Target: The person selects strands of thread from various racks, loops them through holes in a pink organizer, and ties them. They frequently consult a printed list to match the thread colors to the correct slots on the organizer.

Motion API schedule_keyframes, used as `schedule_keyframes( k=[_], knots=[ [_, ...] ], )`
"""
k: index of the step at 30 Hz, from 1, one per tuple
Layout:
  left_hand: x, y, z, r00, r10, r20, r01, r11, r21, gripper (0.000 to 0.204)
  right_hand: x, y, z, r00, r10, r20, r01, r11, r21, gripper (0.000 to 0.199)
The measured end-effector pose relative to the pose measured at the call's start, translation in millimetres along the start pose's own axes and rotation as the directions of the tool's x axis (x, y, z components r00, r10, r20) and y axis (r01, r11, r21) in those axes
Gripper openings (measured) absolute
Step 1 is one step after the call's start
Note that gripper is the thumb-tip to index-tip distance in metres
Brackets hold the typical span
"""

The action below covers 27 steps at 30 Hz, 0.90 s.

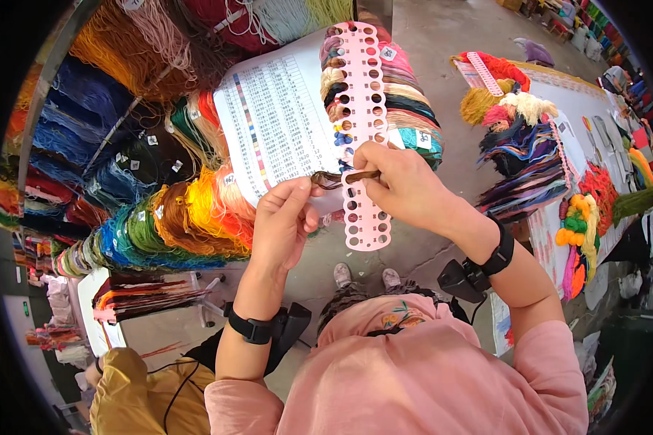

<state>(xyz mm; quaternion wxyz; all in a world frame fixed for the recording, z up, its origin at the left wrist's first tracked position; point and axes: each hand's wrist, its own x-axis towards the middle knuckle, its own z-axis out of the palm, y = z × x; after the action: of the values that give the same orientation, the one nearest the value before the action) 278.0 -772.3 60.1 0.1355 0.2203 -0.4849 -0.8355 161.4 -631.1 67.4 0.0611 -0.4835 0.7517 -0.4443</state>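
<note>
A long pink thread organizer card (pixel 365 225) with scalloped edges and rows of round holes hangs upright in front of me. Skeins of many colours are looped through its upper holes, while its lower holes are bare. A dark brown embroidery thread (pixel 329 178) crosses the card at about mid-length. My left hand (pixel 286 214) pinches the thread's left end between thumb and fingertips. On the other side, my right hand (pixel 406 177) has its fingers closed on the thread at the card's edge, partly covering the card. Behind both hands is a white printed chart (pixel 268 109) with a column of colour swatches.
Thick hanks in blue (pixel 80 109), orange and green hang on racks at left. To the right, a table holds a bundle of dark multicoloured threads (pixel 526 159) and another pink card (pixel 484 72). A person in a mustard top (pixel 149 395) is close at lower left.
</note>
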Motion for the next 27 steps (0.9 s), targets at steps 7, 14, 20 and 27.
schedule_keyframes(
  k=[7, 14, 20, 27],
  knots=[
    [2.7, 2.2, 3.7, 0.999, -0.014, -0.04, 0.015, 1.0, 0.014, 0.015, 0.2, 1.6, -1.0, 1.0, -0.024, -0.001, 0.024, 1.0, 0.007, 0.016],
    [0.3, 5.9, 5.3, 0.997, 0.038, -0.066, -0.033, 0.996, 0.083, 0.013, 2.3, 0.4, -2.7, 1.0, -0.018, 0.008, 0.018, 1.0, -0.013, 0.016],
    [-2.2, 4.8, 6.0, 0.997, -0.05, 0.065, 0.059, 0.987, -0.152, 0.015, 3.0, 0.2, -2.6, 1.0, -0.007, 0.023, 0.008, 1.0, -0.022, 0.016],
    [-3.5, 7.2, 4.0, 0.997, -0.051, 0.059, 0.057, 0.993, -0.105, 0.017, 3.1, 3.5, -0.1, 1.0, -0.026, 0.017, 0.026, 1.0, -0.01, 0.015]
  ],
)
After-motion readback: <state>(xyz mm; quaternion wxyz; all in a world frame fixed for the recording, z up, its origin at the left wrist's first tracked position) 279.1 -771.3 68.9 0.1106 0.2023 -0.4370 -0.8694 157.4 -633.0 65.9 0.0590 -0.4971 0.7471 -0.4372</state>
